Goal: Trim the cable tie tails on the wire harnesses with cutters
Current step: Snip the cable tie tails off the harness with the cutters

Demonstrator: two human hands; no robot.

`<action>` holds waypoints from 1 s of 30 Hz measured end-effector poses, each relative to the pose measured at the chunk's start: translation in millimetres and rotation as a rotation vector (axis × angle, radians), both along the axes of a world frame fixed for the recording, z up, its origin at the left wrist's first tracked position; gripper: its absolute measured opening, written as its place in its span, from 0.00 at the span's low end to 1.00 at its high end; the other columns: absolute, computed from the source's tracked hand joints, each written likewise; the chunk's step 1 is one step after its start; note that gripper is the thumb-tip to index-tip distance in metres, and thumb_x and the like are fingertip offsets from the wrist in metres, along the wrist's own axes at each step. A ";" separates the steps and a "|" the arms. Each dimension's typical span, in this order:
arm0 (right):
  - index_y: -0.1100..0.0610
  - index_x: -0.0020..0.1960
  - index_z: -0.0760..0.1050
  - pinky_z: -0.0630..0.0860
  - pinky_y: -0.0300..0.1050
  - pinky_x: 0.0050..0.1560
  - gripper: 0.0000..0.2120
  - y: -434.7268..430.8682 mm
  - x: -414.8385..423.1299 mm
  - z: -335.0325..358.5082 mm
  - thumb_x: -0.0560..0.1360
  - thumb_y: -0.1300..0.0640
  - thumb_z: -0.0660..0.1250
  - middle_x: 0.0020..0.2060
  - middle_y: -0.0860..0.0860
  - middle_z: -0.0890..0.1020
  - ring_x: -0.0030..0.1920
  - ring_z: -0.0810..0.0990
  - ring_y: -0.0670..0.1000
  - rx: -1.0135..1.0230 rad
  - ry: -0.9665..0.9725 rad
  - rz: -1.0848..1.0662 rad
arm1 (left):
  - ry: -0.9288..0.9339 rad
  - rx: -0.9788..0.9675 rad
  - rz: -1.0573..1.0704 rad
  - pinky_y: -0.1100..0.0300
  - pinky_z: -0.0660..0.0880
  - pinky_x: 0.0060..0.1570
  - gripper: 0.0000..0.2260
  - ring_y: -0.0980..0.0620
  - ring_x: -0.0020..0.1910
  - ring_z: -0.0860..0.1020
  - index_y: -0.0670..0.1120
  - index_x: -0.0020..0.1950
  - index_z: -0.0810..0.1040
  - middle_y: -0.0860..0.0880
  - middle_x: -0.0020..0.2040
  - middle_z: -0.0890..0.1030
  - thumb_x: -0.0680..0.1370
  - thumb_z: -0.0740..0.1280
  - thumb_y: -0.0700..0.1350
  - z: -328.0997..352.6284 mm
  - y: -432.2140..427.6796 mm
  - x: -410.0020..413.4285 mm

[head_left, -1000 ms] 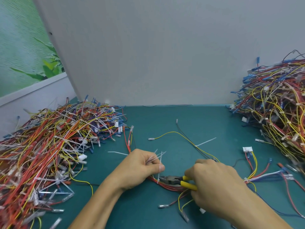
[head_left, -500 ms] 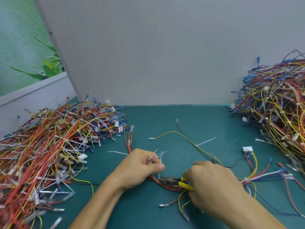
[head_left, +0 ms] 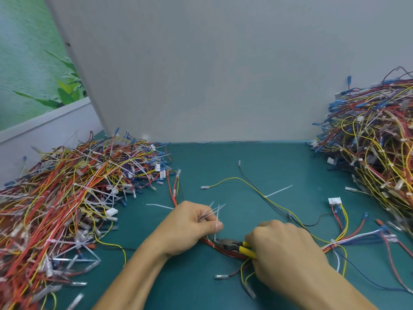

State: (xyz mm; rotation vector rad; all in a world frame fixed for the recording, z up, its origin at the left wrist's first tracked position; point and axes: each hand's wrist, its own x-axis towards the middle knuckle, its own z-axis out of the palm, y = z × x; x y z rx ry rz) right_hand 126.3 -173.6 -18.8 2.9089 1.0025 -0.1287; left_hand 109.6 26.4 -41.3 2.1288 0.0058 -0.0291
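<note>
One wire harness (head_left: pixel 279 204) of red, yellow, black and blue wires lies spread across the green mat in front of me. My right hand (head_left: pixel 283 251) grips yellow-handled cutters (head_left: pixel 234 246); their dark jaws sit at a white cable tie tail (head_left: pixel 216 222) standing up from the red wire bundle. My left hand (head_left: pixel 190 224) pinches that tail between thumb and forefinger and holds several cut white tails fanned out of its fist. Another tie tail (head_left: pixel 278 191) sticks out from the yellow wire farther back.
A big heap of harnesses with long white tie tails (head_left: pixel 67 198) fills the left of the mat. A second heap of harnesses (head_left: pixel 375 148) rises at the right. A grey partition (head_left: pixel 212 74) closes the back. A loose white tail (head_left: pixel 159 206) lies left of my left hand.
My right hand and the cutters have slid a little to the left along the red bundle toward my left hand. The left hand has stayed in place.
</note>
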 end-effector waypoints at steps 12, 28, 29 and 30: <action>0.50 0.48 0.71 0.62 0.46 0.37 0.04 2.0 -0.2 -2.4 0.75 0.56 0.60 0.44 0.53 0.71 0.52 0.78 0.59 -0.039 0.010 -0.032 | -0.032 -0.104 0.093 0.65 0.58 0.27 0.12 0.56 0.26 0.61 0.47 0.32 0.75 0.55 0.25 0.65 0.75 0.71 0.42 7.3 1.3 -1.8; 0.49 0.55 0.71 0.65 0.47 0.41 0.15 5.5 -4.5 -11.6 0.75 0.40 0.61 0.49 0.46 0.71 0.54 0.76 0.55 0.222 0.105 -0.067 | -0.302 -0.133 0.865 0.61 0.63 0.30 0.10 0.52 0.29 0.68 0.47 0.44 0.78 0.50 0.30 0.72 0.72 0.67 0.32 16.3 77.8 -4.2; 0.49 0.55 0.71 0.64 0.47 0.41 0.15 5.1 -4.6 -11.1 0.75 0.40 0.61 0.49 0.46 0.70 0.53 0.76 0.55 0.215 0.111 -0.066 | -0.237 -0.015 0.747 0.63 0.63 0.30 0.10 0.55 0.27 0.69 0.47 0.45 0.80 0.52 0.28 0.72 0.71 0.69 0.32 13.2 79.5 -5.8; 0.49 0.55 0.71 0.64 0.47 0.41 0.15 4.6 -4.6 -10.3 0.75 0.40 0.61 0.48 0.46 0.70 0.53 0.76 0.55 0.211 0.116 -0.065 | -0.166 0.080 0.610 0.64 0.63 0.27 0.10 0.58 0.24 0.67 0.47 0.46 0.80 0.55 0.25 0.70 0.70 0.72 0.33 9.9 79.4 -7.0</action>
